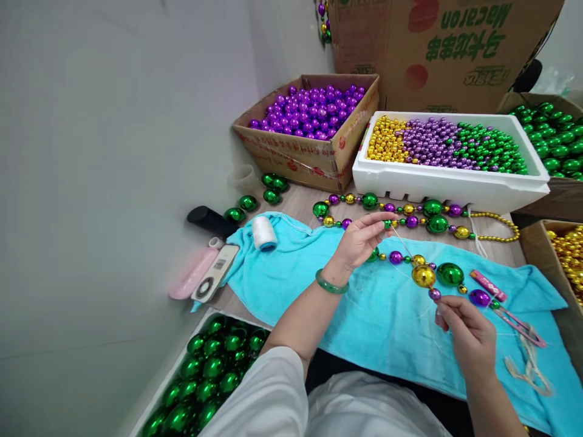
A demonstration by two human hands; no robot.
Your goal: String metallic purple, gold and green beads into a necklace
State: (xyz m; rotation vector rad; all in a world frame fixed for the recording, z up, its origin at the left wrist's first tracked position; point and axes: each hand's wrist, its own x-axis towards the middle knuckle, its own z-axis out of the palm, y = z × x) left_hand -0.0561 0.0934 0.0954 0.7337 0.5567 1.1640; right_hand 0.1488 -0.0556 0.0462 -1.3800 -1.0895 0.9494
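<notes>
Here, a bead strand (450,274) crosses 1 towel (282,273) (turquoise) near the wall (113,152).

Towel (296,285) on table (300,199); spool (265,233) on its left end, snips (538,342) on its right, bead strand (450,274) between. Necklace (437,224) along towel's far edge. Behind necklace, bead tray (437,185); bead carton (296,161) to its left, second carton (405,42) behind tray. Loose beads (248,203) before bead carton, left of necklace. Bead bin (167,377) front left of towel.

Upside-down green "Macaron" lettering (476,17), Chinese characters (467,46), both on cardboard box (392,54)
</notes>
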